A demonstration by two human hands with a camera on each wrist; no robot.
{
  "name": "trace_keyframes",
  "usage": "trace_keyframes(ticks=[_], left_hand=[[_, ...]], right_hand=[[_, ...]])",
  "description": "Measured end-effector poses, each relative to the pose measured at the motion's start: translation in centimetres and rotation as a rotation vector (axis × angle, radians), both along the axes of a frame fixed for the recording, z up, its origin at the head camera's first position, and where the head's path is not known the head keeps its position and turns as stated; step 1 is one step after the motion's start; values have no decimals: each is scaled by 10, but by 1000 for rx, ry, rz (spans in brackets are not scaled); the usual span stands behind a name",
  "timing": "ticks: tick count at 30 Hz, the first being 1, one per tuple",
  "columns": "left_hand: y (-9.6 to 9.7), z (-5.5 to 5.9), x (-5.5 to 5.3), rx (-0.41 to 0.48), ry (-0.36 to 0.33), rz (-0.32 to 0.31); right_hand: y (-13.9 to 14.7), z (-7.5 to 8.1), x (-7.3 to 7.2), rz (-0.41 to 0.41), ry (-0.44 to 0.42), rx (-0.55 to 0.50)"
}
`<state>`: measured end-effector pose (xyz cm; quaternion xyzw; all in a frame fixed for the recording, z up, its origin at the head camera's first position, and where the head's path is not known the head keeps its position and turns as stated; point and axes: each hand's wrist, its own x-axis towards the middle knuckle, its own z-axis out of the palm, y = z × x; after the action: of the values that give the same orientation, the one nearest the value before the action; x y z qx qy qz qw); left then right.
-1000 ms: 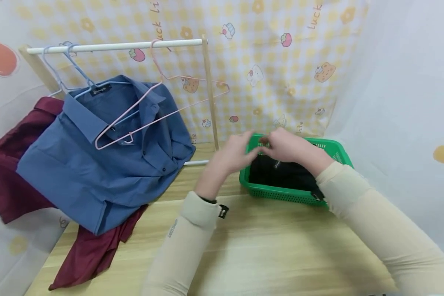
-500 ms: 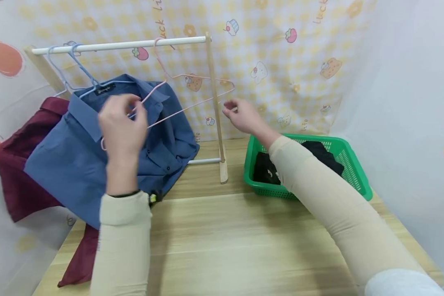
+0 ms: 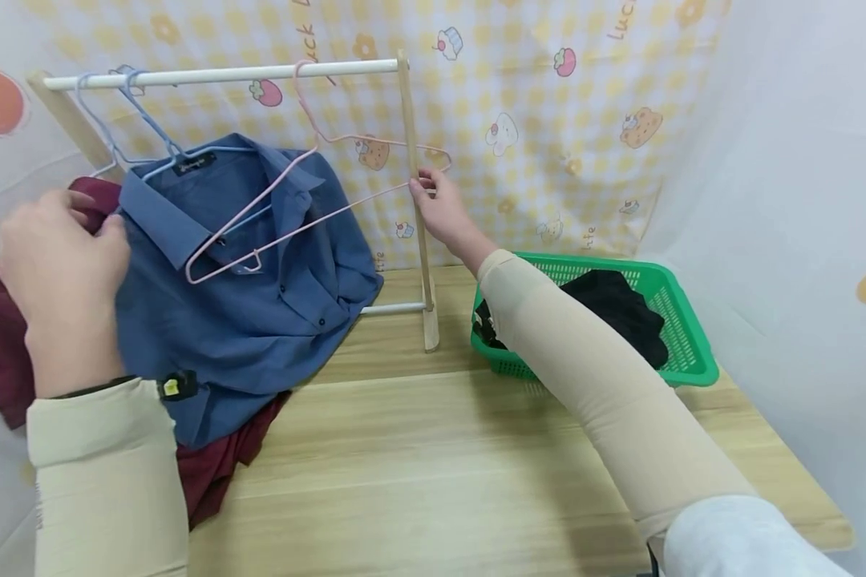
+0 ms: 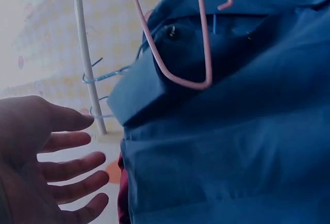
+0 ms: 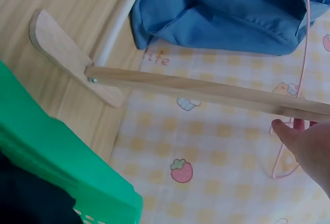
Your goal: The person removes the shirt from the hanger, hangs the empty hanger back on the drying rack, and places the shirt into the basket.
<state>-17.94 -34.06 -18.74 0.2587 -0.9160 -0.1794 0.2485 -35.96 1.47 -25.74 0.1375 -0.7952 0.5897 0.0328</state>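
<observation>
My left hand [image 3: 65,264] is held at the left side of the clothes rack, in front of a burgundy garment [image 3: 216,465]; the left wrist view shows its fingers spread and holding nothing. With its thumb and fingers my right hand [image 3: 443,210] grips the rack's right wooden post [image 3: 420,248], just where a pink hanger [image 3: 317,139] crosses it. That hanger hangs bare from the white rail [image 3: 224,75], in front of a blue button shirt [image 3: 216,336] on a blue hanger [image 3: 162,132]. Part of the burgundy garment is hidden behind the shirt.
A green basket [image 3: 693,324] with black clothing [image 3: 609,308] stands at the right of the wooden table [image 3: 390,465], partly covered by my right forearm. A patterned yellow curtain [image 3: 520,176] hangs behind the rack. The burgundy cloth trails onto the tabletop.
Both hands have left the area over the basket. The left swept across to the rack's left side; the right moved left to the right post.
</observation>
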Motion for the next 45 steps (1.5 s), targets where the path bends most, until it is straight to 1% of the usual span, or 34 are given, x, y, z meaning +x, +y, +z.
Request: trace_keyframes(ticks=[3, 6, 11, 14, 18, 24, 30, 35, 38, 40, 45], left_hand=[[-6, -4, -1, -24, -61, -15], [-9, -7, -1, -41, -96, -25], [-9, -12, 5, -61, -115, -12], [-10, -14, 6, -60, -110, 5], [-11, -15, 6, -54, -107, 25], [-13, -17, 5, -77, -142, 27], [-13, -23, 9, -61, -138, 19], [-8, -26, 10, -21, -121, 30], [-4, -25, 10, -17, -93, 36], [-2, -24, 9, -26, -72, 39], [3, -21, 9, -26, -25, 61]], right_hand=[[-2, -2, -3, -25, 26, -49], [-2, -4, -6, -43, 39, -67], [-4, -8, -6, -39, 46, -52], [-6, -9, -6, -54, 62, -36], [-7, -11, -6, -77, 86, -26], [-9, -14, -6, -70, 92, -29], [-11, -15, -6, -43, 78, -33], [-10, -14, -5, -54, 59, -14], [-9, -14, -5, -67, 55, 9], [-7, -13, -5, -70, 67, 15], [-4, -11, -6, -58, 74, 18]])
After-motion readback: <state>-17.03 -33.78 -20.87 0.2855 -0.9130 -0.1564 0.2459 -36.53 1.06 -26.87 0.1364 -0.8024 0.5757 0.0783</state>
